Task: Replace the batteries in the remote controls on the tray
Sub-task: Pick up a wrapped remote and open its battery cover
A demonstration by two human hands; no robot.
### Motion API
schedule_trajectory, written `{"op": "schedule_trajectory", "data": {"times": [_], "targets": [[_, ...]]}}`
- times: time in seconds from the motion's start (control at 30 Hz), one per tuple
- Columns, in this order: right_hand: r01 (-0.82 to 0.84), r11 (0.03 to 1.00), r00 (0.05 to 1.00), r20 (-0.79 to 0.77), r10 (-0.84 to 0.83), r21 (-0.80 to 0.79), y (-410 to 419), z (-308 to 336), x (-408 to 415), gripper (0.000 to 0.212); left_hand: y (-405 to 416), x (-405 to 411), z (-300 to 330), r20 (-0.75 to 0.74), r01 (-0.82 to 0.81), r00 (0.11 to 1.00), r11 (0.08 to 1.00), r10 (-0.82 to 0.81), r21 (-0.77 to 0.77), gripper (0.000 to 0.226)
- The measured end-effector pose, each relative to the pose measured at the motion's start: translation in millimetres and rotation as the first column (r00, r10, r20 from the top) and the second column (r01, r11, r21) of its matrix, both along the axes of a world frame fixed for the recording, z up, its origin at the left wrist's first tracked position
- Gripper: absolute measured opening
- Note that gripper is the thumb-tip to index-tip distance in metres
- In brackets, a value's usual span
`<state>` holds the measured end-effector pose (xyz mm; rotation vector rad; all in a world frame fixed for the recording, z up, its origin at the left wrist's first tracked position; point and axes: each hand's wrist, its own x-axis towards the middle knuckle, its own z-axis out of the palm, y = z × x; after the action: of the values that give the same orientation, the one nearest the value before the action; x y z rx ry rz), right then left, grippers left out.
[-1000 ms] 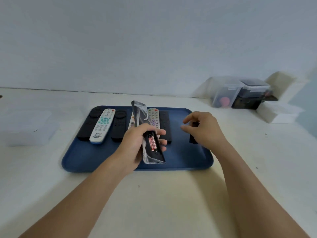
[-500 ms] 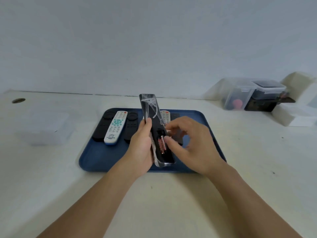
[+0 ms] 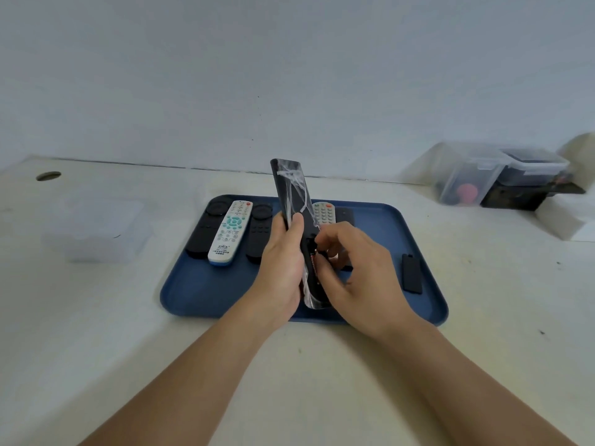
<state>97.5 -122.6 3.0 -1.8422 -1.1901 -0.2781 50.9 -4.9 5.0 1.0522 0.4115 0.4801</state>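
My left hand (image 3: 283, 265) grips a black remote in clear plastic wrap (image 3: 291, 194), held upright over the blue tray (image 3: 199, 291) with its back facing me. The battery bay is open and red batteries (image 3: 314, 262) show inside. My right hand (image 3: 354, 272) has its fingertips curled into the bay, pinching at a battery. The loose black battery cover (image 3: 411, 273) lies on the tray's right side. Several other remotes lie on the tray, among them a white one (image 3: 230, 232) between two black ones (image 3: 206, 230) and another white one (image 3: 324, 212) behind my hands.
A clear plastic box (image 3: 99, 233) stands on the table to the left of the tray. Clear lidded containers (image 3: 467, 175) and white foam blocks (image 3: 566, 220) sit at the back right. A round cable hole (image 3: 48, 176) is at the back left.
My right hand came from the tray's right side, where the battery cover now lies, to the open bay, and its fingertips now dig in at a battery. The left hand tilted the remote more upright.
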Motion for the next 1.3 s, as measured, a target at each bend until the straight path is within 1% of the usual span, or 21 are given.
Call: {"op": "schedule_trajectory", "data": {"times": [0.07,0.2,0.27,0.33,0.47,0.53,0.63,0.73,0.83,0.9,0.93,1.0,1.03,1.13,1.2,1.3], "targets": [[0.009,1.0,1.0,0.004,-0.009,0.006,2.2,-1.7,0.8,0.021,1.0,0.3,-1.8,0.008,0.007,1.0,1.0,-0.007,0.017,0.041],[0.057,0.998,0.998,0.04,-0.059,0.027,10.0,-4.6,-1.5,0.017,0.3,-2.0,-3.3,0.044,0.015,0.999,0.996,-0.019,0.091,0.022],[0.088,0.995,0.993,0.074,-0.091,0.047,16.6,-4.6,-3.4,0.011,-1.6,-2.6,-2.5,0.062,0.02,0.998,0.993,-0.028,0.12,0.02],[0.106,0.992,0.991,0.077,-0.111,0.06,22.4,-4.9,-3.7,0.007,-2.9,-3.0,-2.9,0.072,0.008,0.997,0.989,-0.019,0.151,0.018],[0.096,0.994,0.994,0.05,-0.099,0.057,24.7,-6.2,-2.4,0.008,-6.8,-2.5,-3.8,0.075,-0.018,0.997,0.985,0.005,0.173,0.019],[0.074,0.996,0.996,0.039,-0.076,0.056,24.8,-5.9,-3.5,0.009,-6.6,-1.3,-3.6,0.085,-0.029,0.996,0.986,0.015,0.166,0.019],[0.087,0.995,0.996,0.025,-0.088,0.058,25.9,-5.9,-3.6,0.009,-6.8,-0.1,-1.7,0.082,-0.038,0.996,0.989,0.027,0.143,0.019],[0.097,0.988,0.995,-0.043,-0.093,0.119,24.8,-3.8,2.2,0.007,-5.6,1.1,-1.9,0.055,-0.053,0.997,0.998,0.052,0.022,0.019],[0.127,0.981,0.985,-0.14,-0.106,0.149,21.5,-1.0,4.4,0.017,-2.8,2.5,1.9,0.06,-0.084,0.994,0.994,0.088,-0.073,0.021],[0.135,0.977,0.981,-0.159,-0.109,0.164,21.3,-1.6,1.4,0.017,-0.2,2.7,2.4,0.065,-0.112,0.991,0.988,0.119,-0.106,0.02],[0.14,0.975,0.977,-0.182,-0.108,0.171,21.3,-2.2,-0.3,0.018,0.5,3.5,2.8,0.06,-0.127,0.989,0.986,0.134,-0.108,0.021],[0.134,0.977,0.964,-0.249,-0.089,0.168,21.9,-1.8,-2.6,0.023,1.5,4.2,1.6,0.049,-0.151,0.987,0.985,0.156,-0.085,0.032],[0.131,0.979,0.964,-0.251,-0.088,0.159,22.1,-1.2,-3.1,0.025,1.8,4.9,0.6,0.05,-0.158,0.986,0.985,0.161,-0.064,0.034],[0.152,0.981,0.97,-0.207,-0.126,0.117,22.7,-2.6,-2.1,0.027,-0.2,5.6,0.6,0.077,-0.175,0.982,0.985,0.174,-0.004,0.017],[0.17,0.981,0.964,-0.221,-0.146,0.095,22.9,-3.4,-0.7,0.022,-1.0,5.2,1.3,0.096,-0.158,0.982,0.987,0.16,-0.027,0.015],[0.169,0.981,0.97,-0.195,-0.148,0.095,22.3,-2.7,-0.8,0.012,-0.6,3.8,0.5,0.11,-0.143,0.983,0.988,0.148,-0.054,0.015]]}}
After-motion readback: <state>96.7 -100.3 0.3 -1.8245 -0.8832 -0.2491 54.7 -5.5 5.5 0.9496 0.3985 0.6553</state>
